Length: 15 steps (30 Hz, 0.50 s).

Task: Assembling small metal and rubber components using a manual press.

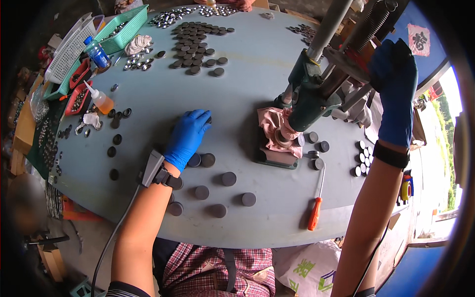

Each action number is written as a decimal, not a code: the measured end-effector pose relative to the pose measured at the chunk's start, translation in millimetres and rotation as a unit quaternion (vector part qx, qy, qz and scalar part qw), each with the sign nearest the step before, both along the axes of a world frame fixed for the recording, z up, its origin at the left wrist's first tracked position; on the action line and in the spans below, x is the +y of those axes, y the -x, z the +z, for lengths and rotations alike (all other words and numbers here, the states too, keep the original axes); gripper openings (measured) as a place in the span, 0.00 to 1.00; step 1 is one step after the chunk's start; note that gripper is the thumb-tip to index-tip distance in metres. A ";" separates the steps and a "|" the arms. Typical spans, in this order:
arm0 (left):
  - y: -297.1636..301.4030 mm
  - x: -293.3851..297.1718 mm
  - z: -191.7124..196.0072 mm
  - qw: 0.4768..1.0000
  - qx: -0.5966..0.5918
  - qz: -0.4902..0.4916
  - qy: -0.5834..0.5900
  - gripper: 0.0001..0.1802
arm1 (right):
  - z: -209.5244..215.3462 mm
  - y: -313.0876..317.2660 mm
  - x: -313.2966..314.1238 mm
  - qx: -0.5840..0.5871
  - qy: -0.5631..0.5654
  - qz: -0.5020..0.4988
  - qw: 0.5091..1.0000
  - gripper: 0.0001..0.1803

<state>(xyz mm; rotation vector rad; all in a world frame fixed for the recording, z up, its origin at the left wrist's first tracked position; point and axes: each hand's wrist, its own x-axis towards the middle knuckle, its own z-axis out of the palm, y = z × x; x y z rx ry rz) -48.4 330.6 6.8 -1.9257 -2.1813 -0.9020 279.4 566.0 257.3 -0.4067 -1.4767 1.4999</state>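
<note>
My left hand [187, 137], in a blue glove, rests low over the table, left of the press. Its fingers close on a dark round disc [209, 120], of which only an edge shows. Up at the right, my right hand [396, 91], gloved in blue too, is closed around the handle of the green bench press [307, 106]. A pink cloth [272, 129] covers the press base under the ram. Dark discs [228, 178] lie scattered on the near side of my left hand, and a few more [324, 146] sit just right of the base.
An orange-handled screwdriver [315, 213] lies near the front edge. At left stand a bottle of orange liquid [102, 101], a blue-labelled bottle [97, 52] and a green basket [121, 29]. Many dark discs [193, 42] spread farther back. Another person's hand [243, 5] is at the far edge.
</note>
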 end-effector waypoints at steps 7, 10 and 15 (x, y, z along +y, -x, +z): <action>8.5 0.1 0.1 0.994 -0.106 -0.009 0.017 0.20 | -0.9 4.4 13.5 0.002 0.028 0.084 0.996 0.18; 5.7 -1.4 2.3 0.995 -0.097 -0.009 0.020 0.20 | 0.0 2.4 18.0 -0.005 0.040 0.103 0.994 0.18; -0.8 -6.6 8.3 0.997 -0.074 -0.010 0.026 0.19 | -1.9 2.9 17.9 -0.001 0.038 0.112 0.993 0.18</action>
